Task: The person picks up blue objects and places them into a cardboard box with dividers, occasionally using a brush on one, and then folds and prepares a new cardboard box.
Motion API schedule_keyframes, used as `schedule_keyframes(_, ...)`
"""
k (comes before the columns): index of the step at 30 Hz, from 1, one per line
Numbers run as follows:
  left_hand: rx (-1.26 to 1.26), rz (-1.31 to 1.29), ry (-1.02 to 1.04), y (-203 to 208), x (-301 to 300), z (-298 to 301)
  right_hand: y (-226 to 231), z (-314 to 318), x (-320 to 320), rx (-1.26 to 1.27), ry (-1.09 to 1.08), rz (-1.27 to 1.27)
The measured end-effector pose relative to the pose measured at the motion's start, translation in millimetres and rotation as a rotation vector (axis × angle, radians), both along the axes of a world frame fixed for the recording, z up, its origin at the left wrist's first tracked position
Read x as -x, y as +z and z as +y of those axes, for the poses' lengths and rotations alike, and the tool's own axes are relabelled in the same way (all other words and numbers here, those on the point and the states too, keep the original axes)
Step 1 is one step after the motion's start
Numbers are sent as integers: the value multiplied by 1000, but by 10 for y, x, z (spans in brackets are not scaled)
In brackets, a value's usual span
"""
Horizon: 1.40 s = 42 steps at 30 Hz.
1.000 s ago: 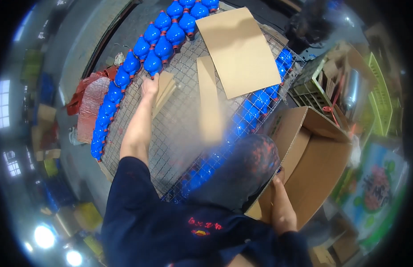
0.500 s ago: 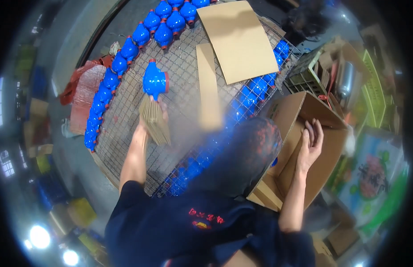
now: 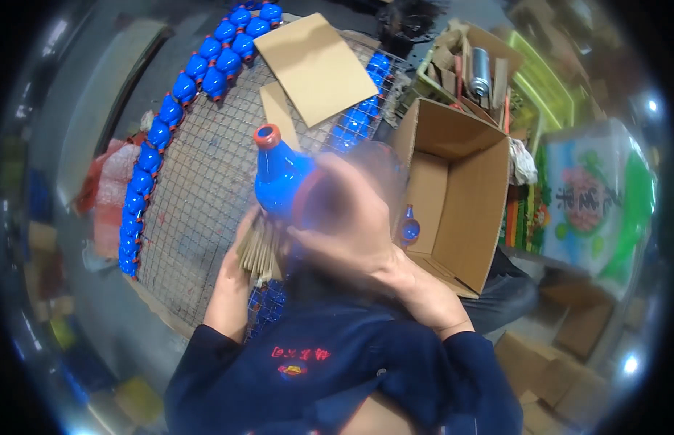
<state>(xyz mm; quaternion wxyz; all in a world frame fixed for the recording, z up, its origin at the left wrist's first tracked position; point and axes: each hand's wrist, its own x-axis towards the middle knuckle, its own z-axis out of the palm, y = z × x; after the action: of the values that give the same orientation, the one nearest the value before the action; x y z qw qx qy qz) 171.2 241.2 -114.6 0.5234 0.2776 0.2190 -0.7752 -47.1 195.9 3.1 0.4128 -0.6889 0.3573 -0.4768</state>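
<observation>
A glossy blue valve body (image 3: 274, 174) with red-rimmed openings is up in front of me, close to the view. My right hand (image 3: 359, 214), blurred, curls around its right side by the wide red rim. Beneath it, my left hand (image 3: 243, 235) grips a bundle of thin cardboard strips (image 3: 260, 255); whether it also bears the valve body is hidden. An open cardboard box (image 3: 460, 196) stands tilted at my right, with another blue valve body (image 3: 410, 229) lying inside.
Blue valve bodies line the left edge (image 3: 159, 134) and right side (image 3: 359, 116) of a wire mesh rack (image 3: 185, 217). A flat cardboard sheet (image 3: 319, 69) covers a narrower piece (image 3: 277, 109) on it. Behind the box sits a crate with a metal can (image 3: 480, 72); a printed bag (image 3: 587, 196) lies right.
My right hand has left the box and come across to the valve body. The valve body has come nearer and turned, its small opening now upward. The view has shifted right.
</observation>
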Motion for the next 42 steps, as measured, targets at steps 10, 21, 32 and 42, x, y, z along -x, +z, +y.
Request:
schedule_keyframes(10,286,-710,-205,-763,-486,-1556,198,165,1250,-63,-370,91)
schedule_keyframes(21,-114,-968,-323,-1740,-269,-2984,-2495,-365,2829,-874,-504,1436)
schedule_keyframes(32,138,-1311,-404,-1120,-722,-2501,-2884,-278,2767,-1285,-97,1270)
schedule_keyframes(42,654,-1315,-535,1252,706,-2009,576,-1245,1790,50,-437,173)
